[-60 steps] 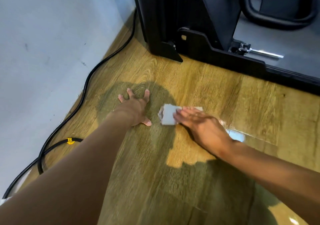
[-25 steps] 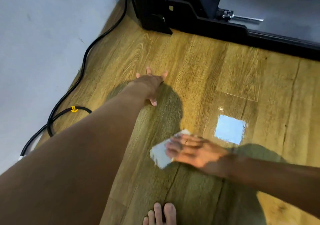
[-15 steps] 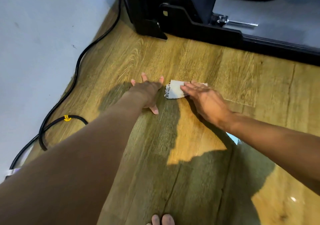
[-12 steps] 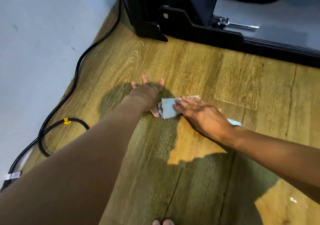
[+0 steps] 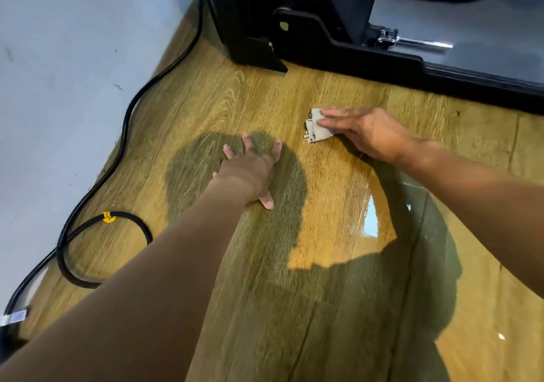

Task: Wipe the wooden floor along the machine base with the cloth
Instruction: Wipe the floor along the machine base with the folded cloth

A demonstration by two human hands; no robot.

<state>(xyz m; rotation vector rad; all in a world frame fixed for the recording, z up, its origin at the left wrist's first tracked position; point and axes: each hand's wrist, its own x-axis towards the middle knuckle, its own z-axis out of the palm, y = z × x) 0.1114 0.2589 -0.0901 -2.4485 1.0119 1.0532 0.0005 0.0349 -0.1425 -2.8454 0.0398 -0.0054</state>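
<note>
A small pale folded cloth (image 5: 316,128) lies flat on the wooden floor (image 5: 332,193), a short way in front of the black machine base (image 5: 347,54). My right hand (image 5: 368,132) presses down on the cloth with flat fingers, covering its right part. My left hand (image 5: 250,169) rests palm-down on the floor to the left of the cloth, fingers spread, holding nothing. Part of the cloth is hidden under my right fingers.
A black cable (image 5: 129,116) runs along the grey wall (image 5: 64,72) on the left and loops near a yellow tag (image 5: 108,217). A metal latch (image 5: 391,38) sits on the machine's grey platform. A bright reflection (image 5: 371,219) shines on the floor.
My right hand has slid the cloth away from me and to the right, closer to the machine base. My left hand stays planted on the floor.
</note>
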